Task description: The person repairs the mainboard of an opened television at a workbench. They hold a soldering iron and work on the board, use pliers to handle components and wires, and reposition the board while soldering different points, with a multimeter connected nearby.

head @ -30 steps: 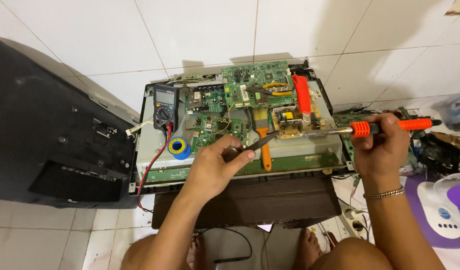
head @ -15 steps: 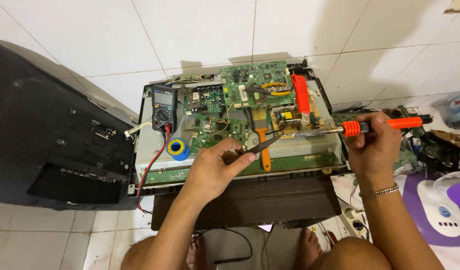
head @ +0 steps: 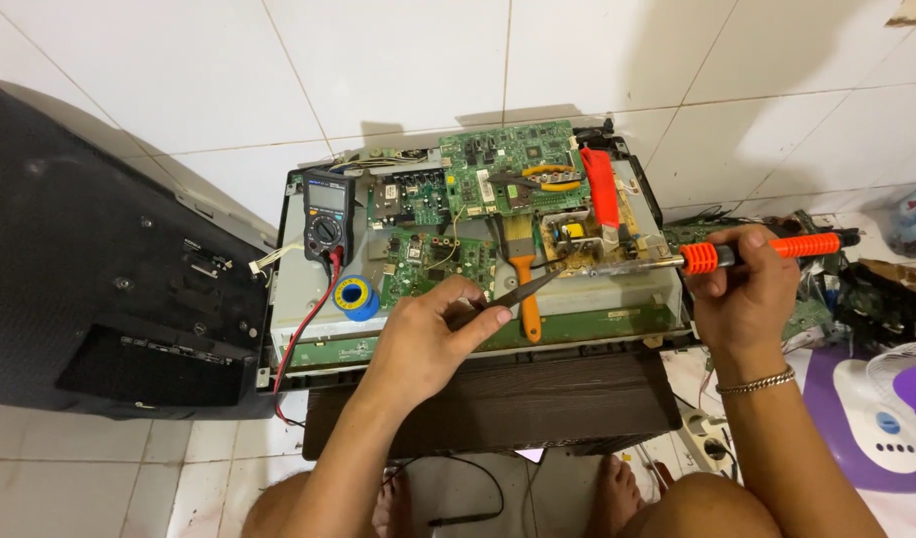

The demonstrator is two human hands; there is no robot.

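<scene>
My left hand (head: 428, 334) pinches dark tweezers (head: 523, 290), whose tips reach toward the tan power board (head: 577, 237). My right hand (head: 742, 289) grips an orange-handled soldering iron (head: 767, 249); its metal shaft points left, with the tip at the same board. An opened flat-screen chassis (head: 308, 299) lies on a dark low table (head: 498, 399) and carries several green circuit boards (head: 508, 164). A brush with an orange handle (head: 523, 279) lies across the boards between my hands.
A multimeter (head: 326, 214) with red and black leads rests at the chassis' left, beside a blue solder spool (head: 356, 296). The black back cover (head: 89, 269) leans at the left. A purple-and-white fan (head: 886, 418) and loose parts lie at the right. My feet are below the table.
My right hand and the soldering iron have shifted slightly left and down, bringing the tip closer over the tan board. My left hand keeps the tweezers nearly still.
</scene>
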